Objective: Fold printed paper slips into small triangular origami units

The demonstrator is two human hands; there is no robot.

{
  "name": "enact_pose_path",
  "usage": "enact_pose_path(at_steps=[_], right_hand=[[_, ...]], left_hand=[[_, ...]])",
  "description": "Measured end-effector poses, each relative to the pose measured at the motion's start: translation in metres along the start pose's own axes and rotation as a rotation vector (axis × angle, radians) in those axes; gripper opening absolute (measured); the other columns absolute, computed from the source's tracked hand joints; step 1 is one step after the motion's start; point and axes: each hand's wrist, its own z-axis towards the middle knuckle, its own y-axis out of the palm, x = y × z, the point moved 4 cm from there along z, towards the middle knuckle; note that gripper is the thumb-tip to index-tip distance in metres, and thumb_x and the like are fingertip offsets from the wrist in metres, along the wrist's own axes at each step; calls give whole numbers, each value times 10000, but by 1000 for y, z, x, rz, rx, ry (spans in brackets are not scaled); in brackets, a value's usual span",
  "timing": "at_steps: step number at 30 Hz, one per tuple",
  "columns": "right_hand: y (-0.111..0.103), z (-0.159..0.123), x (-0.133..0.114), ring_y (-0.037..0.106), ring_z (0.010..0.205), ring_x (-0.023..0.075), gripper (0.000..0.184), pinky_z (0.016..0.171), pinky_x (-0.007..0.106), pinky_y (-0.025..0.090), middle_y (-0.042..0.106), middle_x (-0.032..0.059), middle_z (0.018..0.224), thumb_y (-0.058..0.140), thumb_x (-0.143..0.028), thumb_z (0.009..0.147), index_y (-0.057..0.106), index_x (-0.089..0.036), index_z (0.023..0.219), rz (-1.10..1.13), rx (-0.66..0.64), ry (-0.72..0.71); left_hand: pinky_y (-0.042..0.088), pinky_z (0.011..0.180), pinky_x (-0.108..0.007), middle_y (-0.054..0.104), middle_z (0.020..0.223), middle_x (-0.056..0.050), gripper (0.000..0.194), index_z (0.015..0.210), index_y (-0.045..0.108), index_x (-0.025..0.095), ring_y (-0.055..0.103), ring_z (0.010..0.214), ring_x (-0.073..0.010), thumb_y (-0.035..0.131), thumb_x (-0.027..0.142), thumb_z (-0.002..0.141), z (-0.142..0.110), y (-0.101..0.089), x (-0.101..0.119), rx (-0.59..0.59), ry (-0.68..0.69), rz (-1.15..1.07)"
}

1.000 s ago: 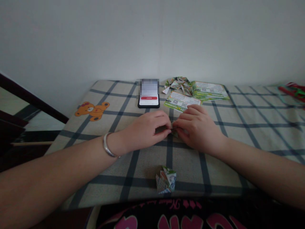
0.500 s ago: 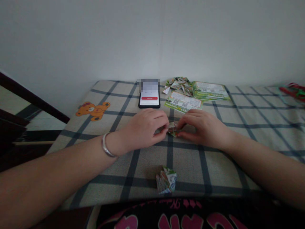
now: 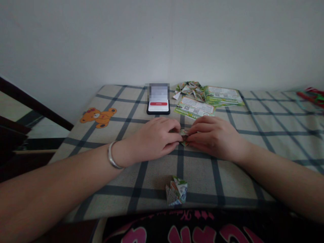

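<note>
My left hand (image 3: 155, 138), a silver bangle on its wrist, and my right hand (image 3: 215, 136) meet at the middle of the checked tablecloth (image 3: 243, 175). Both pinch a small folded paper piece (image 3: 184, 137) printed in green and white, pressed low against the cloth. Only a sliver of the paper shows between the fingertips. A finished folded paper shape (image 3: 176, 191) stands near the front edge, closer to me than both hands.
A phone (image 3: 158, 99) with a lit screen lies beyond my hands. To its right are printed green leaflets (image 3: 210, 99) and several folded paper pieces (image 3: 188, 88). A bear picture (image 3: 97, 117) marks the cloth at left. Red and green items (image 3: 314, 96) lie far right.
My hands have drawn closer together, covering more of the small paper piece than half a second ago. Everything else on the table stays put.
</note>
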Motion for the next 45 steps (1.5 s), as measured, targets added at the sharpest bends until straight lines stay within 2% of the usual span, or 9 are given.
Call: enact_pose_path(at_steps=[9,17,22,24,29,34,38,42,45], right_hand=[[2,-2,-6,614,1008,211,178,801,352,479,737,-26,1051,559,-280,927,727,-224,936,-131,97,-51],[11,3,-7,588,884,213,194,777,358,469,713,32,984,550,-268,903,730,-206,867,-117,46,2],[9,3,-4,599,1006,230,164,857,361,457,725,9,999,572,-273,890,726,-218,882,-33,81,-22],[7,4,-2,621,979,215,162,860,349,455,734,12,955,573,-281,889,718,-210,882,21,102,15],[3,4,4,609,718,182,159,727,334,433,689,34,747,624,-325,835,666,-181,784,1,165,255],[3,4,0,580,819,219,160,763,357,392,701,30,794,628,-323,823,721,-244,928,-15,79,232],[4,7,-1,557,824,223,128,779,372,367,696,20,761,610,-296,832,731,-253,835,-38,52,260],[8,12,-3,539,785,211,182,775,362,373,654,26,700,566,-254,833,667,-213,687,-87,36,219],[9,14,-2,532,754,195,180,763,345,383,631,26,684,549,-225,824,640,-199,670,-55,38,196]], left_hand=[[482,884,-382,616,1049,-68,153,916,696,183,579,975,-206,547,210,894,0,0,-3,2,-16,-38],[490,843,-377,610,1021,-78,158,882,689,172,582,936,-207,537,213,894,-1,1,-3,-10,-20,-31],[494,848,-384,616,1032,-77,172,893,696,181,587,948,-210,528,214,901,-1,0,-3,-4,-10,-23],[496,848,-388,620,1039,-78,169,902,697,185,591,954,-215,531,214,900,-1,-1,-3,-6,6,-11],[492,868,-391,645,1043,-69,174,952,688,194,600,986,-214,519,204,912,-2,-1,-3,33,48,-4],[483,894,-364,677,1035,-33,148,972,672,190,609,976,-192,542,180,903,-2,-1,-4,74,28,-37],[486,880,-345,693,999,-30,121,949,672,180,617,943,-181,568,176,886,0,-2,-3,95,28,-32],[486,874,-353,690,988,-38,121,942,672,173,616,935,-187,563,183,889,0,-2,-3,76,22,-23],[484,883,-357,685,1008,-38,123,949,669,173,612,948,-191,562,194,893,0,-2,-3,66,9,-21]])
